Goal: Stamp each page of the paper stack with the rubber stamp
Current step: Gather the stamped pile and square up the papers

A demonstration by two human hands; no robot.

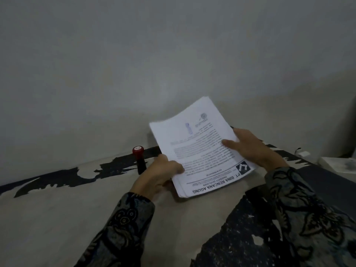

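A stack of white printed pages [194, 143] is held tilted above the table, its letterhead toward me and upside down. A blue stamp mark shows near the top page's far end. My left hand [161, 174] grips the stack's near-left edge. My right hand [252, 149] grips its right edge, thumb on top. The rubber stamp [139, 158], black-bodied with a red top, stands upright on the table just left of my left hand, untouched.
The table [57, 209] has a worn pale surface with black patches where the coating has peeled. A grey wall rises right behind it. At the far right lie a white box-like object [339, 163] and a small white thing with a cable [303, 153].
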